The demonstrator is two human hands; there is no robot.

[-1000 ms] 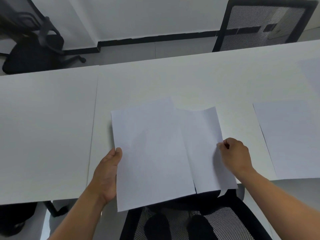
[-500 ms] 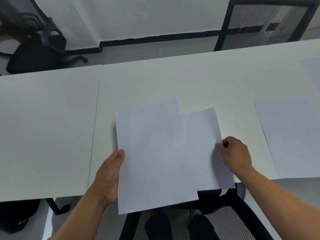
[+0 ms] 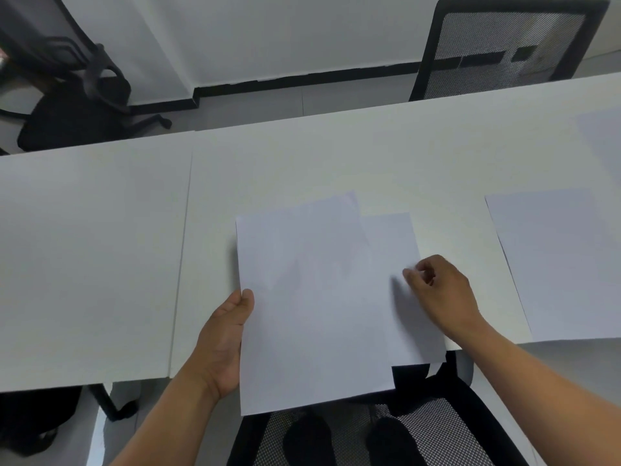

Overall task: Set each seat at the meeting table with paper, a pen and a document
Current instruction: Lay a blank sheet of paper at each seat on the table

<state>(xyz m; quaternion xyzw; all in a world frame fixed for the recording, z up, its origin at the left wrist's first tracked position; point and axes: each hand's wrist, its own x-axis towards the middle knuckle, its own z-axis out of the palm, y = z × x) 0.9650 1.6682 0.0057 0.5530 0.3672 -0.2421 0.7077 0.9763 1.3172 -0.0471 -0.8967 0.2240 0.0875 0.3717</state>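
While the person stands at the near edge of the white bench (image 3: 302, 156), both hands are on paper. The left hand (image 3: 225, 341) has its grip closed on the left edge of a sheaf of white sheets (image 3: 309, 304), thumb on top and fingers hidden beneath. The sheaf juts out past the bench's near edge, over the mesh seat of a black chair (image 3: 420, 435) tucked below. The right hand (image 3: 440, 290) is curled, thumb and fingertips pinched together at the right edge of a single sheet (image 3: 393, 237). This sheet is slid out sideways from under the sheaf and shows to the right of it. The fingertips are blurred, so how much paper they have between them I cannot tell, though the grip looks tight.

Further right along the bench, well apart from the sheaf, another sheet (image 3: 554, 264) lies flat near the bench's near edge. A further sheet (image 3: 601, 139) shows partly at the bench's far right, cut off by the frame. Beyond the bench's far edge a black mesh-backed chair (image 3: 504, 48) stands against it, and off past the bench's far left corner a black swivel chair (image 3: 67, 112) sits near the wall. A seam runs across the bench top to the left of the sheaf.
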